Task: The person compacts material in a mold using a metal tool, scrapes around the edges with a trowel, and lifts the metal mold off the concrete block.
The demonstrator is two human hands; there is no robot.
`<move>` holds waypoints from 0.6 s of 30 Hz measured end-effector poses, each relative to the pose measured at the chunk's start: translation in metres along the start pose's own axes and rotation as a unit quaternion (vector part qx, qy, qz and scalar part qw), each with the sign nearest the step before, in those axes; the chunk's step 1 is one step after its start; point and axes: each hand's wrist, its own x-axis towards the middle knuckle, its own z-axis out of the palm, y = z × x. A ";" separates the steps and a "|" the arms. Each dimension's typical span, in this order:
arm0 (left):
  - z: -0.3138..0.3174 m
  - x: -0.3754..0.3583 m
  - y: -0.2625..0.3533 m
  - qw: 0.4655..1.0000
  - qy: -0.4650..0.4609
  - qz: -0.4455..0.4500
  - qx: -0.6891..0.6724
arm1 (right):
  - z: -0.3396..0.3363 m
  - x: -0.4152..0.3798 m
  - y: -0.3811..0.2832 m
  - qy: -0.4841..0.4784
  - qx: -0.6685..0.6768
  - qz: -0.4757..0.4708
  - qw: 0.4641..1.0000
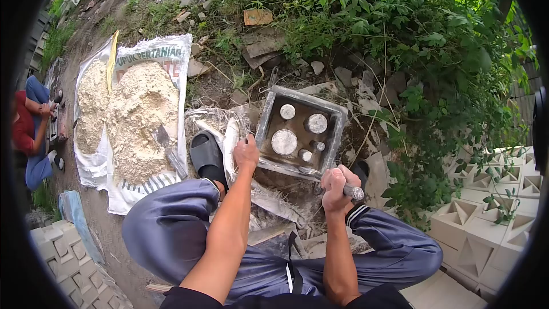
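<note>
A square grey mold box (342, 131) sits on the ground between my feet, with several round pale-topped cylinders of different sizes standing inside, such as the large cylinder (284, 142). My right hand (337, 187) is wrapped around a grey metal rod (357, 193). The rod's far end lies over the box's near edge. Close beside the box's left wall is my left hand (246, 151), its fingers curled; what they grip, if anything, is hidden. A white cloth-like strip (230, 143) lies just left of that hand.
Left of me, open white sacks (182, 68) hold pale crumbly powder (146, 109) with a trowel (163, 136) in it. Another person (35, 131) sits at far left. Pale molded blocks (486, 217) are stacked right, more blocks (68, 257) lower left. Green plants (366, 11) grow beyond.
</note>
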 end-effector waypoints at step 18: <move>0.000 0.004 0.004 0.987 -0.010 -0.109 -0.114 | 0.033 0.005 0.041 -0.030 -0.106 0.014 0.994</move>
